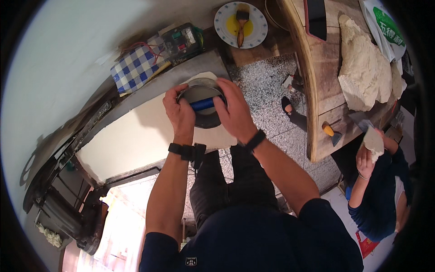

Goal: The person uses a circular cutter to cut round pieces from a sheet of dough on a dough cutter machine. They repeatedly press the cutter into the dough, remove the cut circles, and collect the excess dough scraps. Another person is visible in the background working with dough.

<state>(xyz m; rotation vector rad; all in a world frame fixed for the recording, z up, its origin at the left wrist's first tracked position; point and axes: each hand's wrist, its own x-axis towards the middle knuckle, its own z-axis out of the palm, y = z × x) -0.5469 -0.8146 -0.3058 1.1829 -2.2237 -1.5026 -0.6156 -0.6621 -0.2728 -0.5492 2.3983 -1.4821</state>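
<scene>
Both my hands hold a round metal dough cutter (200,121) with a blue handle (203,104) across its middle. My left hand (180,110) curls over its left rim, thumb at the handle's left end. Around the right rim wraps my right hand (234,105), its thumb at the other end of the handle. Beneath the cutter lies a long, flat sheet of pale dough (125,139), spread along a metal bench (217,64). Whether the cutter has gone into the dough is hidden.
Behind the bench sit a checked cloth (136,68) and an electrical box (181,40). A brush (241,27) rests on a plate (222,34) with yellow liquid. On the wooden table (328,74) lie a dough mass (363,64) and a scraper (334,136); a co-worker's hand (365,161) holds dough.
</scene>
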